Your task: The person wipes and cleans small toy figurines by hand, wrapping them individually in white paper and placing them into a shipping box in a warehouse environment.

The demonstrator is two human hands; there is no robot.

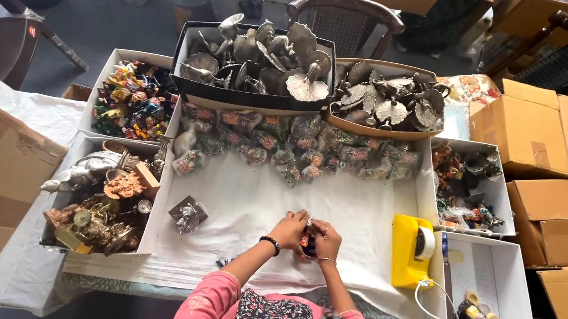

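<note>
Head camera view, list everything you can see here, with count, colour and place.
Table cloth: one, white, centre.
Black box: one, silver metal figures inside, top centre.
Tan tray: one, more silver figures, top right of centre.
Wrapped packets: a row, too many to count, clear wrap, below those boxes.
White boxes: two left, colourful figurines and brass items; two right, small figures.
Tape dispenser: one, yellow, right.
Single packet: one, clear, left of hands.
Cardboard boxes: several, brown, far right.
Chairs: brown, top.
Left hand, right hand: together on a small dark item.
</note>
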